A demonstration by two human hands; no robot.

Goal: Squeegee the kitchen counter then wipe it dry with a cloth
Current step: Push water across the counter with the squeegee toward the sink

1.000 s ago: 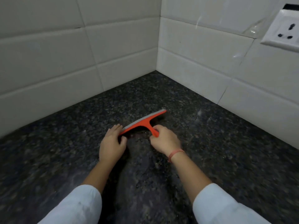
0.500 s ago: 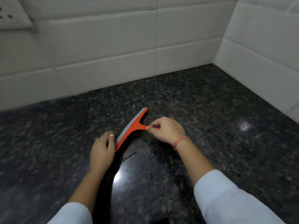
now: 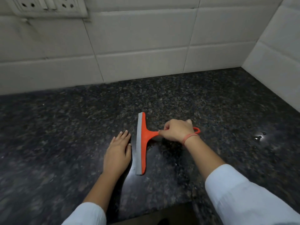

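An orange squeegee [image 3: 143, 143] with a grey rubber blade lies on the dark speckled granite counter [image 3: 65, 135], its blade running front to back. My right hand [image 3: 176, 131] grips its handle, whose loop end sticks out past my wrist. My left hand [image 3: 118, 153] rests flat on the counter with straight fingers, just left of the blade and close to it. No cloth is in view.
White tiled walls [image 3: 146, 46] meet in a corner at the back right. A white socket panel [image 3: 48, 5] sits on the back wall at the upper left. A small wet glint [image 3: 259, 137] lies on the counter at the right. The counter's front edge runs below my forearms.
The squeegee has swung so that its blade now runs front to back, and it has moved left along the counter. My view has turned left, away from the corner.
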